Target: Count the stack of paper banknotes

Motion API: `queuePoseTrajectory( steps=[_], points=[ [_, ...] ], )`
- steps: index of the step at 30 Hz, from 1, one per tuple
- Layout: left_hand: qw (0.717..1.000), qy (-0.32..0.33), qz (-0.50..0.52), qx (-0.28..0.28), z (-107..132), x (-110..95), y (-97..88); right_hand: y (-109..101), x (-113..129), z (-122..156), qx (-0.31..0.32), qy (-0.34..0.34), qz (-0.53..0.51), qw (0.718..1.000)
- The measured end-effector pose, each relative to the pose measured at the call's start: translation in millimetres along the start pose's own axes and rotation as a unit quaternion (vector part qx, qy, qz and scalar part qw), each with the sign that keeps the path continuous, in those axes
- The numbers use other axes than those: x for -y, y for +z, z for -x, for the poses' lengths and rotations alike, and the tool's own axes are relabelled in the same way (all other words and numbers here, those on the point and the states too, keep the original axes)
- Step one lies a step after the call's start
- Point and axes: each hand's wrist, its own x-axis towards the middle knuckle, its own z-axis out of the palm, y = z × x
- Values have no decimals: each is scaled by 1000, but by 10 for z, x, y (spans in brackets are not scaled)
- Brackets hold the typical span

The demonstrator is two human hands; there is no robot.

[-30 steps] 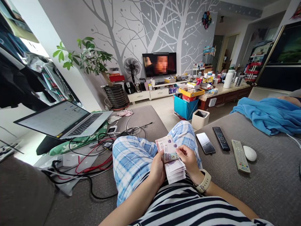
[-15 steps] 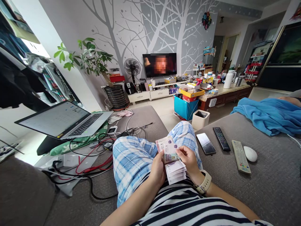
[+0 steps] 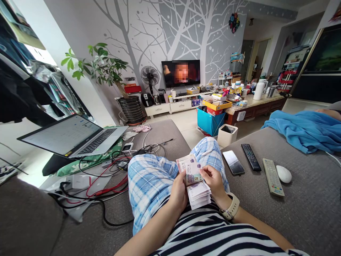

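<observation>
Notes: a bundle of banknotes (image 3: 190,167) is held above the lap (image 3: 150,177), between both hands and in front of the striped shirt (image 3: 205,231). A "5" shows near the middle; below it, several ends hang toward the shirt, fanned in steps.
Left hand: the left hand (image 3: 179,192) clamps the left edge, thumb on top; the fingers beneath are hidden.
Right hand: the right hand (image 3: 214,181) pinches the right edge beside the "5" between thumb and forefinger. Number of notes in this grip: cannot tell. A watch (image 3: 231,207) is on this wrist.
Step in hand: judged to be leafing through or separating the notes, with the left grip as support.
Next move: parting a note would call for a light right pinch on one edge only, with the left grip firm so the fanned ends do not slip.
Sofa, right side: phone (image 3: 233,162), black remote (image 3: 250,157), grey remote (image 3: 273,177) and mouse (image 3: 284,174), all apart from the hands.
</observation>
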Motion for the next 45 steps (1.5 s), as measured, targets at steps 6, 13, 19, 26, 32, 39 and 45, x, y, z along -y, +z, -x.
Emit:
queuePoseTrajectory(
  steps=[6, 13, 19, 26, 32, 39, 45],
  points=[
    [1000, -2, 4, 3, 12, -5, 20, 0, 14, 10, 2, -1, 1, 1000],
    [1000, -4, 0, 0, 25, -8, 21, 0, -13, 7, -1, 2, 3, 1000],
    [1000, -7, -2, 1, 24, -14, 24, -1, -12, 8, -3, 1, -1, 1000],
    [1000, -5, 3, -3, 26, -14, 24, 5, 10, 5, -7, -2, -2, 1000],
    [1000, -5, -3, -5, 32, -22, 30, 4, 16, 5, -8, 0, 6, 1000],
    [1000, 0, 3, 11, 13, -19, 13, -7, -1, -9, 4, 1, -2, 1000],
    [1000, 1, -1, 8, 18, -25, 18, 1, -11, -14, 1, -1, -8, 1000]
  ],
)
